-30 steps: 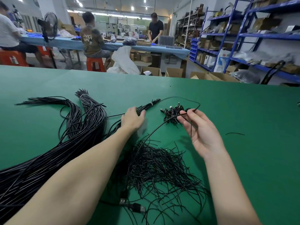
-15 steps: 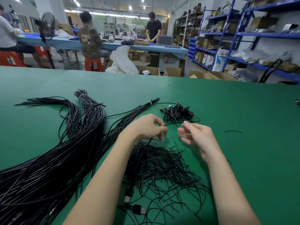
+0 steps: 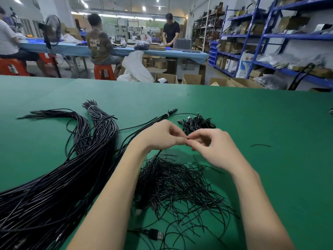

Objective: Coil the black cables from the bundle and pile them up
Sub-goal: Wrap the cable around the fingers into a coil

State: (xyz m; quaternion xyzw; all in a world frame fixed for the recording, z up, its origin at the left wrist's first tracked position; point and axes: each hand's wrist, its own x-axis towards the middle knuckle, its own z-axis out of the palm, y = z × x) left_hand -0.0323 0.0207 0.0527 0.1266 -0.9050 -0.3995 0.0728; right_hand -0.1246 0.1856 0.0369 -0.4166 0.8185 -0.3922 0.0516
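from the left i see the cable bundle point(image 3: 59, 179) sprawled across the green worktop point(image 3: 270, 127), then my left hand point(image 3: 158, 136) and right hand point(image 3: 214, 147) meeting fingertip to fingertip, each grip pinching one thin black cable point(image 3: 188, 139), above the loose tangle point(image 3: 176, 184), with the coiled pile point(image 3: 197, 123) just beyond.

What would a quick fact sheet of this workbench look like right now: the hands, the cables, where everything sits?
surface: green table
left hand: raised over the table, fingertips pinching a thin black cable
right hand: meets the left, fingertips pinching at the same spot
long cable bundle: lies left of the arms, tied near its far ends
loose wire heap: under and between the forearms
small coiled pile: just beyond the hands
USB plug: near edge, between the arms
stray wire piece: alone, to the right
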